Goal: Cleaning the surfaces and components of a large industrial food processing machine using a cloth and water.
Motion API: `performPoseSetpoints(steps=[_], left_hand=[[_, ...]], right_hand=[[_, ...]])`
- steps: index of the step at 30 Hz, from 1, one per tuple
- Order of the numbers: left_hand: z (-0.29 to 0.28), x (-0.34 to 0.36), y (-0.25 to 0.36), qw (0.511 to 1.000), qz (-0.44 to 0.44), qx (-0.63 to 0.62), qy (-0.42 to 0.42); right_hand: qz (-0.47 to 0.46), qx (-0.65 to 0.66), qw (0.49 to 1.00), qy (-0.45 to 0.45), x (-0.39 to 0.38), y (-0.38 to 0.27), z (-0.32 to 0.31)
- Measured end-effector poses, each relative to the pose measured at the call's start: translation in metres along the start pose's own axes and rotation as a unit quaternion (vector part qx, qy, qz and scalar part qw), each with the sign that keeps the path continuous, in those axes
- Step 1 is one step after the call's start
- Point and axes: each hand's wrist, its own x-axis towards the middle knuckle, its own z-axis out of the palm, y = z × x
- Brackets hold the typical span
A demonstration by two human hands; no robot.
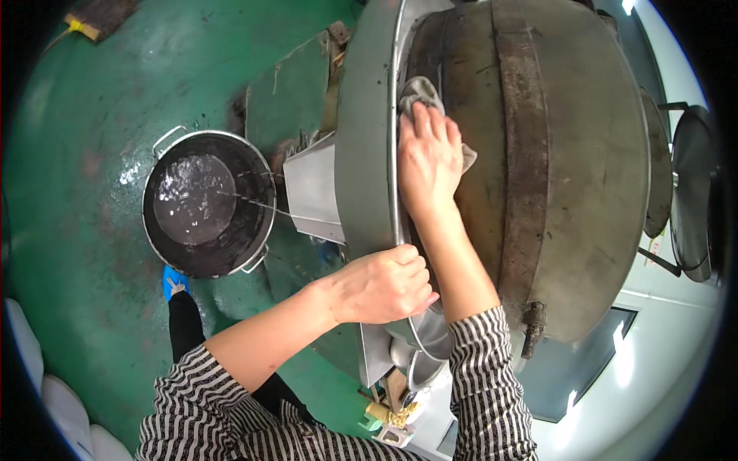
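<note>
Head view: right hand (432,157) clamps cloth (420,88) against drum (592,154), left fist (388,284) curled tight, contents hidden—keep that pressure even

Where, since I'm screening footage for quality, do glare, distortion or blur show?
Head view: bright glare on the green floor and the liquid in the pot; head view: wide-lens curvature, corners black; head view: left hand and right hand look fairly sharp.
</note>
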Motion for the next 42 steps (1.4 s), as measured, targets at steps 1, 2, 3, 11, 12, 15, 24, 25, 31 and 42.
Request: performPoseSetpoints(steps=[1, 2, 3, 11, 12, 15, 24, 25, 31, 42], left_hand=[[-0.003, -0.002, -0.004, 1.000, -0.004, 0.003, -0.011], [-0.009, -0.008, -0.007, 0.999, -0.014, 0.009, -0.028], [-0.010, -0.004, -0.008, 1.000, -0.009, 0.012, -0.024], [0.001, -0.007, 0.000, 1.000, 0.004, 0.000, -0.006], [-0.001, -0.004, 0.000, 1.000, 0.010, 0.005, -0.015], [-0.010, -0.012, -0.011, 0.999, 0.011, 0.031, -0.022], [-0.011, -0.009, -0.007, 1.000, 0.007, 0.011, -0.026], [-0.010, -0.009, -0.007, 1.000, 0.010, 0.014, -0.023], [-0.011, -0.009, -0.006, 0.999, 0.021, 0.026, -0.032], [-0.010, -0.014, -0.007, 1.000, -0.009, -0.010, -0.020]], right_hand=[[-0.006, 0.001, 1.000, -0.002, -0.001, -0.004, 0.002], [-0.014, 0.032, 0.999, -0.005, -0.014, -0.014, 0.002], [-0.025, 0.041, 0.998, -0.035, -0.039, -0.016, -0.006], [0.032, 0.030, 0.992, -0.118, -0.132, -0.017, -0.033], [0.033, -0.013, 0.997, -0.072, -0.115, -0.017, -0.020], [0.054, -0.008, 0.997, -0.054, -0.015, -0.026, -0.004], [0.034, 0.075, 0.994, -0.077, -0.106, -0.021, -0.021], [0.040, 0.078, 0.992, -0.086, -0.110, -0.018, -0.029], [0.110, -0.065, 0.992, -0.015, 0.004, 0.014, -0.034], [0.057, 0.058, 0.997, -0.013, -0.021, -0.008, -0.011]])
